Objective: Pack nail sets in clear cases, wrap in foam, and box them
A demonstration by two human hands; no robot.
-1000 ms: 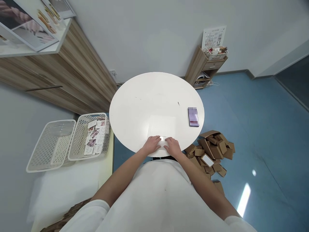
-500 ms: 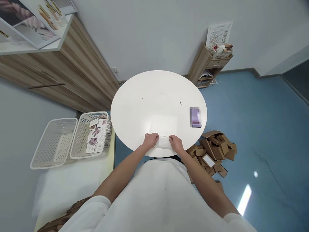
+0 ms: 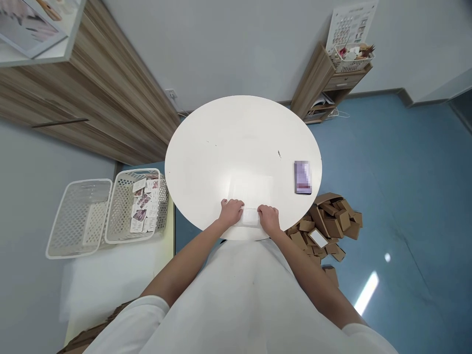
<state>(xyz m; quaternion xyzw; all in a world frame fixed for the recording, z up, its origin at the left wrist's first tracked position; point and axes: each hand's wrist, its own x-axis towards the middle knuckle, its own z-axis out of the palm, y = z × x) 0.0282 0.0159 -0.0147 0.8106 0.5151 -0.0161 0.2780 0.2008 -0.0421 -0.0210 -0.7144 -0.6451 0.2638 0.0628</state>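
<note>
Clock positions refer to the smooth, white, oval counter [image 3: 236, 132], far rim at 12. Beyond its rim, between 8 and 9 o'clock, stand two perforated, rounded-corner plastic baskets: the outer basket [image 3: 75, 216] and, just beside the counter, the inner basket [image 3: 118, 214], holding thin, printed rectangular cards [image 3: 143, 204]. A wood-grained cabinet [image 3: 125, 93] rises toward 10 o'clock. Just inside the counter's rim at 6 o'clock, the left hand [image 3: 231, 212] rests palm down, its fingers bent at the left end of a small whitish, translucent sheet [image 3: 250, 217]. The right hand [image 3: 269, 218] mirrors it at the right end; whether either hand's fingers clamp or only press the sheet cannot be told. The sheet lies between the hands, and smooth white surface extends from it to the 12 o'clock rim. A purple, straight-edged rectangular pack [image 3: 303, 177], its print blurred, lies near the 3 o'clock rim. Angular brown cardboard cartons [image 3: 334, 223] heap toward 4 o'clock on the glossy blue floor [image 3: 401, 187], which continues outward past them.
</note>
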